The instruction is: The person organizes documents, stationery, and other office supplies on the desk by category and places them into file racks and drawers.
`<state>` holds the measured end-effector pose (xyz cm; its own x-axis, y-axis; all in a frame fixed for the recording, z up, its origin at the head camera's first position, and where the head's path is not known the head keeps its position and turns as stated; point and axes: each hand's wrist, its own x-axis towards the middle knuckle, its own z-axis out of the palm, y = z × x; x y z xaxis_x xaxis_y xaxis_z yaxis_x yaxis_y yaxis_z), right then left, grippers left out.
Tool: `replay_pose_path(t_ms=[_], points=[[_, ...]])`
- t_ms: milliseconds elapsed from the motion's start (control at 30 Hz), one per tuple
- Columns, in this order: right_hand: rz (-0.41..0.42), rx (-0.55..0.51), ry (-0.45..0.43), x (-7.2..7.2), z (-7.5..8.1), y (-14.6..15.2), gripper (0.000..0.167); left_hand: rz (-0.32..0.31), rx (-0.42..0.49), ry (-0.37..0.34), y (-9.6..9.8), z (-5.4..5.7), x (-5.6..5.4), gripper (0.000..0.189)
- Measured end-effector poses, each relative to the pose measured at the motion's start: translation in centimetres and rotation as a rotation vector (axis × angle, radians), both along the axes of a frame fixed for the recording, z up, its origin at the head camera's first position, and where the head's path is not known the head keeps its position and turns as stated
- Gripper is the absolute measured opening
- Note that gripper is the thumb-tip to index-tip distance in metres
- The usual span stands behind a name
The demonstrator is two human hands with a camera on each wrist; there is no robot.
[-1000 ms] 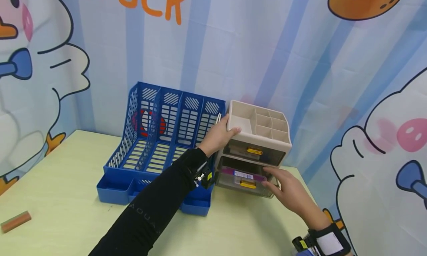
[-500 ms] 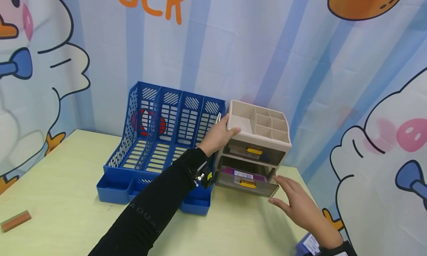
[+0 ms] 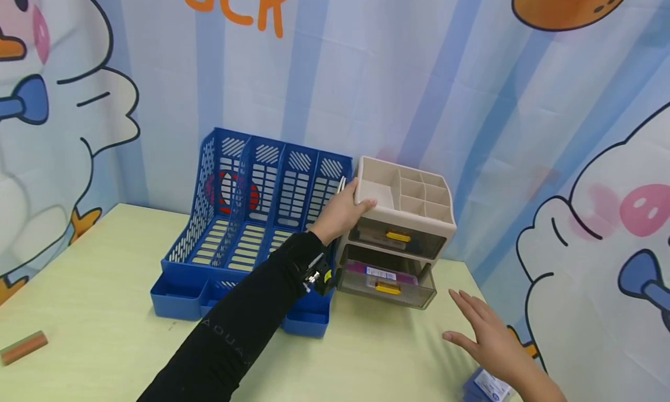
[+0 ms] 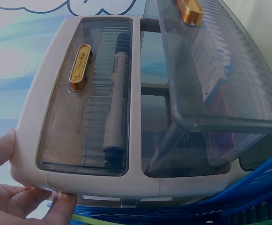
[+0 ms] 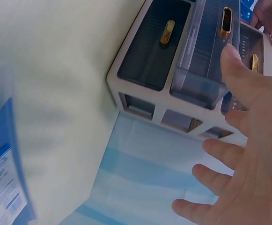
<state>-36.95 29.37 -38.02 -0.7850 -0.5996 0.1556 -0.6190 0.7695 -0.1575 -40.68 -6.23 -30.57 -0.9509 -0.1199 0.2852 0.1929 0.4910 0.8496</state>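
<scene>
A beige drawer organizer (image 3: 410, 220) with divided compartments on top stands toward the back right of the table. My left hand (image 3: 337, 216) grips its upper left edge, thumb on top. Its lower visible drawer (image 3: 405, 297) is pulled out and holds a purple item (image 3: 358, 267) with a white label. Above it, the smoky drawer (image 3: 374, 234) is pushed in; through its front in the left wrist view shows a marker pen (image 4: 117, 103). To the right of the pulled-out drawer, my right hand (image 3: 492, 341) hovers, fingers spread, touching nothing.
A blue file rack (image 3: 230, 274) stands against the organizer's left side. At the lower right, partly under my right forearm, lies a blue item with a white label (image 3: 484, 384). A small brown block (image 3: 23, 348) lies far left. A printed curtain (image 3: 366, 70) hangs behind.
My right hand has left the pulled-out drawer's right corner and moved right and toward me, uncovering that corner. My left hand keeps its grip on the organizer.
</scene>
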Motion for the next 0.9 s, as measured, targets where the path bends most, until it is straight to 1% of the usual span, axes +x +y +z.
replay_pose_path(t_ms=[133, 267, 333, 433, 533, 633, 733, 800, 900], points=[[-0.019, 0.011, -0.079, 0.0, -0.2, 1.2, 0.087, -0.017, -0.006, 0.006, -0.2, -0.1, 0.0, 0.075], [-0.050, 0.032, -0.198, -0.3, -0.5, 2.1, 0.092, -0.020, -0.013, 0.015, -0.3, 0.0, 0.1, 0.076], [-0.071, 0.032, -0.277, -0.4, -0.8, 2.6, 0.092, -0.017, -0.018, 0.012, -0.3, 0.0, 0.2, 0.076], [-0.101, 0.036, -0.346, -0.5, -1.3, 3.3, 0.089, -0.015, -0.023, 0.002, -0.3, 0.2, 0.3, 0.076], [-0.143, 0.062, -0.376, -0.8, -1.9, 3.8, 0.089, -0.012, -0.024, -0.004, -0.3, 0.2, 0.3, 0.077], [-0.206, 0.104, -0.395, -1.1, -2.6, 4.2, 0.092, -0.011, -0.026, 0.000, -0.2, 0.2, 0.3, 0.077], [-0.257, 0.123, -0.417, -1.2, -3.2, 4.7, 0.094, -0.011, -0.025, 0.001, -0.2, 0.2, 0.2, 0.077], [-0.247, 0.134, -0.411, -1.2, -3.6, 5.2, 0.091, -0.010, -0.022, -0.001, -0.2, 0.2, 0.2, 0.077], [-0.219, 0.101, -0.439, -0.9, -4.0, 5.9, 0.086, -0.011, -0.019, -0.005, -0.2, 0.1, 0.2, 0.078]])
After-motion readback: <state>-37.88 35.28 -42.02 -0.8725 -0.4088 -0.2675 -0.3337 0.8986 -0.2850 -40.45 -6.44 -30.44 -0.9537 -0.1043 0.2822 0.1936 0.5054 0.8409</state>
